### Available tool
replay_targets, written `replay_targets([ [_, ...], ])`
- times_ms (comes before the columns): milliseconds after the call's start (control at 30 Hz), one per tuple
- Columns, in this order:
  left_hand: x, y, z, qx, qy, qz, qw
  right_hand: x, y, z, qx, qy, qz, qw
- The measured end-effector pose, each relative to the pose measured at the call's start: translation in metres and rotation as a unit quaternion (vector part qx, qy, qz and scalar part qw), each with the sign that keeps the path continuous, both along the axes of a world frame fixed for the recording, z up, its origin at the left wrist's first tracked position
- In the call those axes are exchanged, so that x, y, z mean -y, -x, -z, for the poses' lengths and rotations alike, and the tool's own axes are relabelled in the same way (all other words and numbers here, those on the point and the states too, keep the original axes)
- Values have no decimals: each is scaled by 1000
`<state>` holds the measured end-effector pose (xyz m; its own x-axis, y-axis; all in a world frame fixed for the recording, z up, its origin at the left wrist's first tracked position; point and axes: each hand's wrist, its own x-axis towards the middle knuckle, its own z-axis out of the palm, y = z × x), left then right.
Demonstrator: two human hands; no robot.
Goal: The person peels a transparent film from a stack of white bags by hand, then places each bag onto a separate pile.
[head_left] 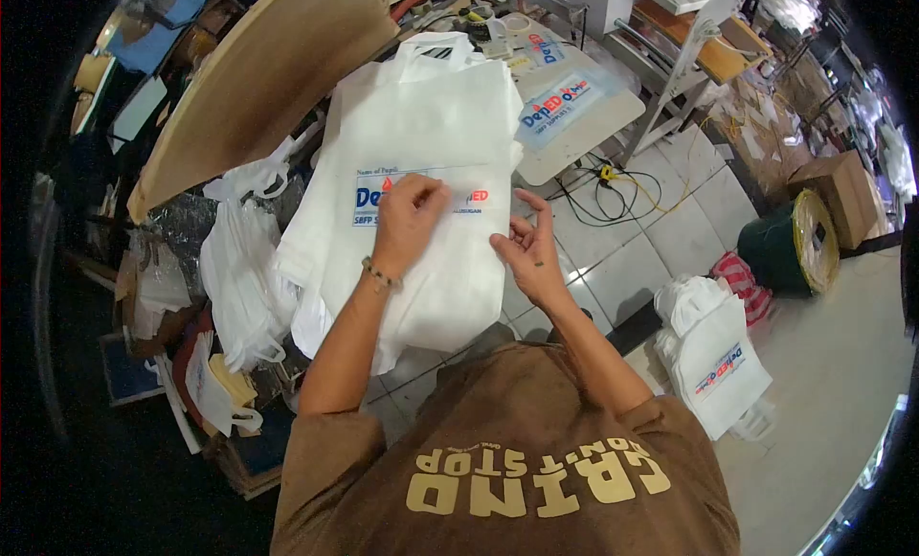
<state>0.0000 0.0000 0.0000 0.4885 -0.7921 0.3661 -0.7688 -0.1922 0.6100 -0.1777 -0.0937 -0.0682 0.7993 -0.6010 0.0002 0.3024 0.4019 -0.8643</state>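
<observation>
A stack of white bags (421,106) lies before me, the top one printed "Name of Pupil" and "DepED" in blue and red. My left hand (410,216), with a beaded bracelet at the wrist, is over the middle of that print and covers part of it. Its fingers are curled and pressed together; whether anything small is pinched in them is hidden. At the stack's right edge is my right hand (531,249), fingers bent but apart. Its thumb tip is at the top bag's edge, and I see nothing gripped in it.
Behind the stack stands a pale board (579,115) bearing a DepED-printed sheet (565,108). A curved wooden panel (258,87) rises at left above white plastic bags (244,269). Cables (613,187) lie on the tiled floor. More printed bags (713,360) and a green drum (780,245) are right.
</observation>
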Motion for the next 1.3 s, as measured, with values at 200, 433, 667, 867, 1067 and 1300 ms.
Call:
replay_targets([
  [200, -9, -89, 16, -310, 45, -129, 941, 0, 17, -19, -109, 130, 14, 985],
  [433, -72, -203, 19, -240, 177, -274, 914, 0, -5, -19, -171, 195, 91, 962],
  [667, -237, -221, -2, -197, 325, -395, 836, 9, -32, -13, -101, 138, 188, 967],
  [867, -365, -105, -79, -79, 108, -456, 880, 23, -31, -30, -94, 167, 137, 972],
  [1067, -391, -86, -65, 125, -260, -458, 841, 24, -29, -58, -86, 314, 253, 911],
  [1300, -119, -36, 27, 121, -172, -170, 963, 83, 56, -72, -45, 322, 322, 889],
])
